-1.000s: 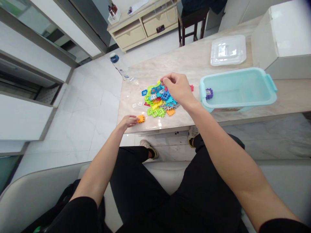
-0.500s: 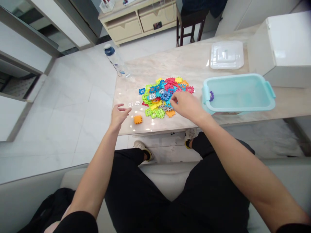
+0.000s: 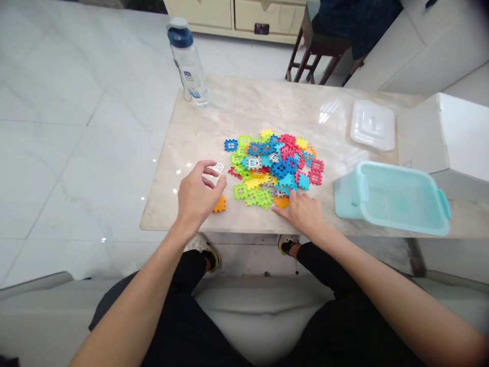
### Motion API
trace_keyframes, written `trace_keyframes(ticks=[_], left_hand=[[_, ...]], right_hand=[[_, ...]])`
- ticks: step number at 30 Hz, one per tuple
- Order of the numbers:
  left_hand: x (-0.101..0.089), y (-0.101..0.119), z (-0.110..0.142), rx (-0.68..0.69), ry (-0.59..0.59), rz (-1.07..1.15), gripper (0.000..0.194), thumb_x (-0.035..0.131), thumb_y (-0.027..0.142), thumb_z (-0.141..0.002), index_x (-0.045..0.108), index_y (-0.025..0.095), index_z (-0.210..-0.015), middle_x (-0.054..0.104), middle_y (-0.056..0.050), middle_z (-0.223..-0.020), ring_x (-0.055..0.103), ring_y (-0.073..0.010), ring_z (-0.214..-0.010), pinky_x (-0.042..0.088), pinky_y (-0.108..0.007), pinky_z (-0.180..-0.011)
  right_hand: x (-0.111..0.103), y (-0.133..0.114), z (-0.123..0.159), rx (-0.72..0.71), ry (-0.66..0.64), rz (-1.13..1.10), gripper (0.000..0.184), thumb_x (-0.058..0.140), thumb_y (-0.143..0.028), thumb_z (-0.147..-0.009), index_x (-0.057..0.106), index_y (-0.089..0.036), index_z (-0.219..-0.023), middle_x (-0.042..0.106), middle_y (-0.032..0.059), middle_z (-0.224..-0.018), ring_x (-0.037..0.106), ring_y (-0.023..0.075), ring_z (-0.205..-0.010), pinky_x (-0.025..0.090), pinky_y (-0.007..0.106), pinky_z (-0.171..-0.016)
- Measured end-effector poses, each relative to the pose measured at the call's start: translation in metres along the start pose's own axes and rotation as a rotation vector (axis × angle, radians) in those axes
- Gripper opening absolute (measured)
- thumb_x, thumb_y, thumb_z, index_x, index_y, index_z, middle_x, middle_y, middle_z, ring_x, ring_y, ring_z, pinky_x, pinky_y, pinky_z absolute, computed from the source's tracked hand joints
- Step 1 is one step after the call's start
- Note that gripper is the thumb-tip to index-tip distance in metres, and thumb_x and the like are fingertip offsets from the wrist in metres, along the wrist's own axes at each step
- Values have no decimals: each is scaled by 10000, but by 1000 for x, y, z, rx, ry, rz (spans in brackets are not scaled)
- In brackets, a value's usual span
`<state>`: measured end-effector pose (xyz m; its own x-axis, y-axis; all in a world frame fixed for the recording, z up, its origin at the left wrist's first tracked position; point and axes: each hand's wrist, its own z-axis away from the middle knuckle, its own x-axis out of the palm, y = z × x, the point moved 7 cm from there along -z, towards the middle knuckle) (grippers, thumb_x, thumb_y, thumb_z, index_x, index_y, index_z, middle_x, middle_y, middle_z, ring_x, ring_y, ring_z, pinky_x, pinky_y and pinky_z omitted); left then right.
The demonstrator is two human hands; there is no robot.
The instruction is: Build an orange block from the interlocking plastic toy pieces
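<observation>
Lead: Hands?

Spotter: Your left hand (image 3: 198,199) is open, fingers curled up, with nothing visibly gripped. A white window tile (image 3: 218,167) sits right at the fingertips; can't tell if they touch it. Your right hand (image 3: 303,214) is open too, palm down and flat, gripping nothing.

Lead: Parts?

Spotter: A loose pile of interlocking plastic tiles (image 3: 271,168) sits mid-table, between your hands, on the marble-look table (image 3: 179,137). It's a low, spread heap, so edge pieces look reachable without disturbing the rest. Your right fingertips (image 3: 284,210) rest at its near edge, by an orange tile (image 3: 281,202); contact unclear. A second orange tile (image 3: 219,205) lies apart at 8 o'clock from the pile, just by your left hand.

Lead: Around that?

Spotter: A pale aqua plastic tub (image 3: 405,227) sits at 3 o'clock from the pile, open side up. Its clear plastic lid (image 3: 372,125) lies separately at 2 o'clock, so the opening is unobstructed. A water bottle (image 3: 189,66) lies at 10 o'clock near the far edge, apparently well away from your hands.
</observation>
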<state>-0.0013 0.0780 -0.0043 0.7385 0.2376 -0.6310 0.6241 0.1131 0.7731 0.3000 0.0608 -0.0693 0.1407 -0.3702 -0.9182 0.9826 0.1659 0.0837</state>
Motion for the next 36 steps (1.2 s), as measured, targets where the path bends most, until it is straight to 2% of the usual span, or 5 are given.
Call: trace_keyframes(ticks=[9,15,21,28,36], left_hand=[[-1,-27,-12,-195,-53,326,394,752,441,-832,736,204,-1147,764,-54,-962,701,-181,-663,562,-313,-645],[14,-9,-9,-137,-60,353,378,721,428,-839,728,196,-1137,772,-75,-1002,707,-184,-708,538,-295,-628],[32,7,6,-137,-20,434,541,748,435,-807,633,220,-1290,719,-111,-1228,714,-209,-899,542,-277,-636],[63,30,32,-231,-460,701,572,745,752,-838,765,227,-1065,796,-118,-968,742,-262,-860,544,-338,-672],[33,24,27,-124,-413,677,426,943,558,-737,779,254,-987,772,-55,-830,726,-245,-777,525,-334,-693]], right_hand=[[-10,9,-2,22,-65,-81,595,686,-608,-1015,675,-74,-1277,788,258,-1202,784,368,-1152,580,393,-913],[-23,36,11,21,-49,-124,562,739,-598,-959,743,-86,-1191,812,238,-1148,806,375,-1077,576,382,-853],[-61,46,30,34,114,-181,466,749,-571,-957,717,-134,-1116,812,206,-1121,789,348,-1058,547,367,-811],[-107,-6,29,-136,417,-343,416,869,-530,-848,633,-224,-1003,789,86,-952,775,318,-913,525,369,-747],[-127,-76,42,-325,568,-423,332,866,-339,-869,665,-205,-1097,781,98,-1011,770,319,-996,586,401,-834]])
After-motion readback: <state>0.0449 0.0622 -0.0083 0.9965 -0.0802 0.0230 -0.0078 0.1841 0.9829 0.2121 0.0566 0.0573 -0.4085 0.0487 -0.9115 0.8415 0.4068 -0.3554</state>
